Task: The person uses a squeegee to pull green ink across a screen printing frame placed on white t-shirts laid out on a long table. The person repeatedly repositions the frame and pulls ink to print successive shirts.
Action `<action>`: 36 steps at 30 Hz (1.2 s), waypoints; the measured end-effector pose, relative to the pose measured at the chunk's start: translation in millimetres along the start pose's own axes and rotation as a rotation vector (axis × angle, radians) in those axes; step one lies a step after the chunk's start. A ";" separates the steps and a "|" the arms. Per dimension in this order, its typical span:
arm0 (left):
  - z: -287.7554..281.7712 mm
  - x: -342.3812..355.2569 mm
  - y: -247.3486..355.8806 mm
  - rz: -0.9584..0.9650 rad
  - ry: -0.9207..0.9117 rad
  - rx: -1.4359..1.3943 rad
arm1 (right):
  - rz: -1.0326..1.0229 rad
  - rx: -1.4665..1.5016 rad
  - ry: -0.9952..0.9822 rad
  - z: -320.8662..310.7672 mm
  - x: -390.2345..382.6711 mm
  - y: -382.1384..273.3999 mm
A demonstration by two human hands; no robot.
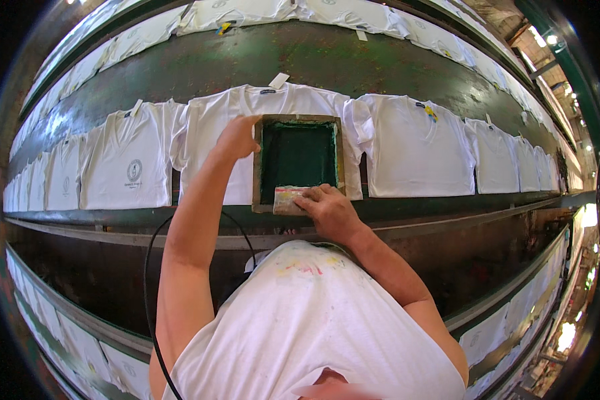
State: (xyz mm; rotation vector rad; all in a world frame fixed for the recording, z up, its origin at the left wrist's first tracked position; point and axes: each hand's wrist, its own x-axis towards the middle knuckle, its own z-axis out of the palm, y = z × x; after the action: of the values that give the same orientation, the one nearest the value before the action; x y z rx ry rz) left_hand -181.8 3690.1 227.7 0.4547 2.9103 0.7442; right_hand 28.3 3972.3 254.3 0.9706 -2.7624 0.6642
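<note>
A screen printing frame with a dark green mesh lies flat on a white V-neck T-shirt in front of me. My left hand is closed on the frame's upper left corner. At the frame's near edge, my right hand grips a squeegee, a short, pale, stained block that rests against the inner lower side. Part of the squeegee is hidden under my fingers. The frame covers the middle of the shirt, so the cloth beneath it does not show.
To the left, a white T-shirt bears a round dark print; a plain white one lies to the right. More shirts line the long dark green table. A black cable hangs beside my left arm. Other shirt-covered tables stand behind me.
</note>
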 end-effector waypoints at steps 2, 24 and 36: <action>16.4 -17.5 -4.0 -0.082 0.059 -0.186 | 0.008 -0.011 -0.054 -1.2 -2.5 -0.8; 95.1 -128.2 38.9 0.089 0.656 -0.315 | 0.785 0.835 0.317 31.3 -37.9 86.1; 101.5 -88.2 175.9 -0.119 0.595 -0.648 | 0.809 1.013 0.533 -56.9 -110.5 132.2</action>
State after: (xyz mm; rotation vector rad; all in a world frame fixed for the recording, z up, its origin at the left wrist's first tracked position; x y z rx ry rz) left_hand -34.8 3855.6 226.2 -0.0236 2.8611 1.9789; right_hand 31.6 4151.7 227.6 -0.3570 -2.1423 2.1418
